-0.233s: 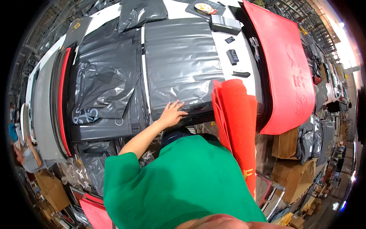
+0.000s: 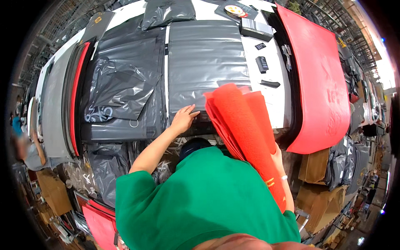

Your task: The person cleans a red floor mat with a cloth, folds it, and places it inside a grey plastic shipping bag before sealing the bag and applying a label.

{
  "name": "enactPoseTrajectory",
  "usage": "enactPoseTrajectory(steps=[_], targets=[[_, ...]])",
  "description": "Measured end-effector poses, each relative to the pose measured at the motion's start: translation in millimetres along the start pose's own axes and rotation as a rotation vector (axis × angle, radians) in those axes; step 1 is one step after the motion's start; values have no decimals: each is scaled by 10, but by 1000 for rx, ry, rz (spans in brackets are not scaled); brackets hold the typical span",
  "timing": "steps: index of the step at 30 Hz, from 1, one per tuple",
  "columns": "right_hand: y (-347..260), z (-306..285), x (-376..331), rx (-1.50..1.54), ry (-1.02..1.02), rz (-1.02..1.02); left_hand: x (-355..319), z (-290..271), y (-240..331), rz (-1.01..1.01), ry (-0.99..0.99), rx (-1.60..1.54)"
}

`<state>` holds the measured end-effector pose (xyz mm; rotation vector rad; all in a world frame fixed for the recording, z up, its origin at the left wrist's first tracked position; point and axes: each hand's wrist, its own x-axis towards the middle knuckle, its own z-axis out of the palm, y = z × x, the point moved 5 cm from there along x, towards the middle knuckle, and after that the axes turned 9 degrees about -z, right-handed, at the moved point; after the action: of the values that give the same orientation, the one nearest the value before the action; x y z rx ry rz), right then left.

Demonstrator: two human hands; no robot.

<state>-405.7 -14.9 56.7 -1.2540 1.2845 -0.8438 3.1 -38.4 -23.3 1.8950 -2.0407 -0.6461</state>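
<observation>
A rolled bundle of red mats (image 2: pixel 243 125) leans against my green-shirted front, its upper end tilted left over the stack of grey plastic bags (image 2: pixel 208 62). My right hand (image 2: pixel 276 160) grips its right side; most of the fingers are hidden behind the roll. My left hand (image 2: pixel 183 119) rests at the near edge of the bag stack, holding nothing, with its fingers apart. Left of that stack lies a crumpled dark plastic bag (image 2: pixel 125 85) with pale marks on it.
On the right stands a pile topped by a large red mat (image 2: pixel 318 83). A grey box (image 2: pixel 256 29) and several small black items, among them a black case (image 2: pixel 261 63), lie on the white tabletop (image 2: pixel 277 104). Grey mats (image 2: pixel 54 104) are piled at left, near another person's arm (image 2: pixel 39 146). Cardboard boxes (image 2: pixel 321 204) sit lower right.
The top of the red roll has swung left over the bags. My right hand has come into view on its right side. My left hand has shifted slightly left in view.
</observation>
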Motion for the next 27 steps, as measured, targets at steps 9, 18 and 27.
enactPoseTrajectory(steps=[9, 18, 27], targets=[[-376, 464, 613, -466, -572, -131, 743, -993, 562, 274, 323, 157], [139, 178, 688, -147, -137, -120, -61, -1566, 528, 152, 20, 337], [29, 107, 652, -396, -66, -49, -6, -1189, 1976, 496, -57, 203]])
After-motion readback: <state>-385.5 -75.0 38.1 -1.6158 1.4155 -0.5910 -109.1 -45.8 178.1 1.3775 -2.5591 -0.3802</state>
